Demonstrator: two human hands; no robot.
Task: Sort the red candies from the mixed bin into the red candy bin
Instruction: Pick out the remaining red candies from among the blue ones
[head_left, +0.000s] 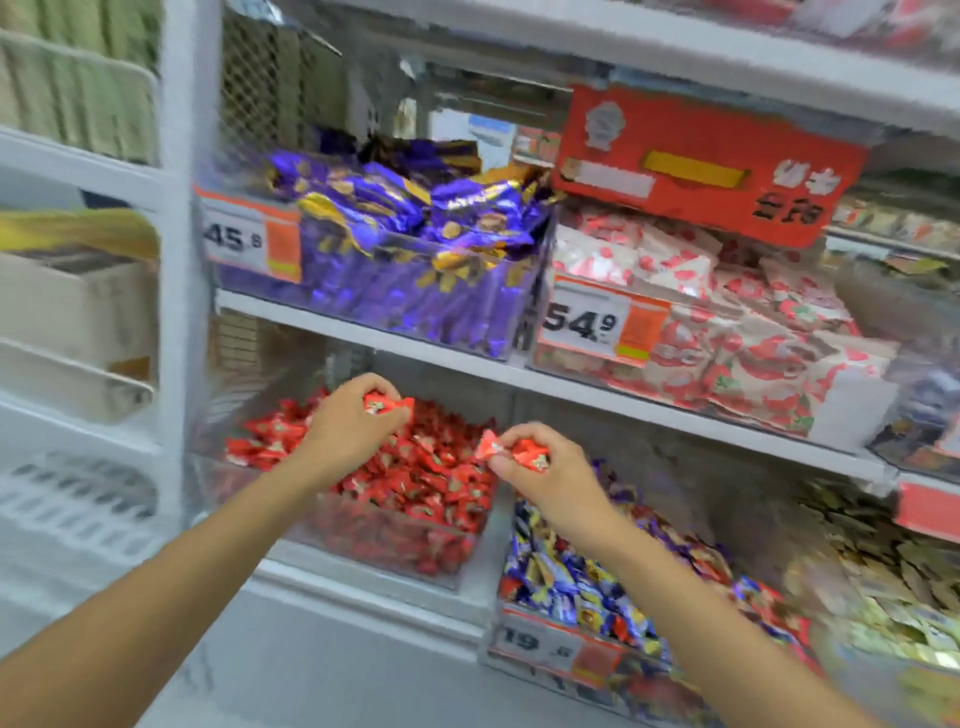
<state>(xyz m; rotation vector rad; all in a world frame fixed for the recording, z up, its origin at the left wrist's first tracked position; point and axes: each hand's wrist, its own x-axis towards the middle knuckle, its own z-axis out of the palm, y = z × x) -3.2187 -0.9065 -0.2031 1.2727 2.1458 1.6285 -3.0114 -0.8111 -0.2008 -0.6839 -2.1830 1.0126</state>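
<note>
Your left hand (349, 423), right hand (558, 470): fingers pinch red foil-wrapped candies (387, 404) by clear plastic red-candy bin (395, 551), likely for dropping in.

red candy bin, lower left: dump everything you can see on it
The red candy bin is a clear, plastic-looking box, upright and open-topped, on the shelf below the purple candies, with the mixed bin on its right. Red wrapped candies heap it, showing through its front wall. No price tag shows on it. The left hand is above the pile, fingers pinching one red candy; contact with the bin cannot be told.
</note>
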